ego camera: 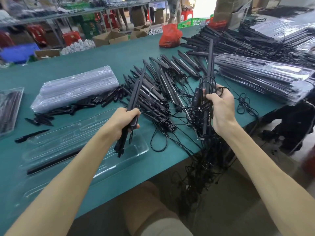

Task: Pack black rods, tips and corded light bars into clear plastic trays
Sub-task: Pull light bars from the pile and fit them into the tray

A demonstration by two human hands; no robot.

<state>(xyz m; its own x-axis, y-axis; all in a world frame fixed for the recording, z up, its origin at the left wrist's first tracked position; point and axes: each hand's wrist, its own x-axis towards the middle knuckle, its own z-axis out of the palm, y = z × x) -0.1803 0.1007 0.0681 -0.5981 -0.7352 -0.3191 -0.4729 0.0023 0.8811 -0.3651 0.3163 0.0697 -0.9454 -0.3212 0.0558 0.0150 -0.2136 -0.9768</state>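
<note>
Our left grip [126,121] curls round black light bars [136,92], held over the clear tray [142,148] on the table [102,57]; that tray holds 1 black rod [52,161] along its near edge. Our right grip [221,109] clenches an upright light bar [210,65] and tangled cord [219,90].

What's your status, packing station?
Left hand grips light bar over open tray. Right hand grips second bar and looped cord. Thin cord strung between both; tangle in the way.

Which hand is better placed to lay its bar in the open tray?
Probably left: the left hand grips a bar directly over the tray, while the right hand holds the other bar aside among tangled cords.
</note>
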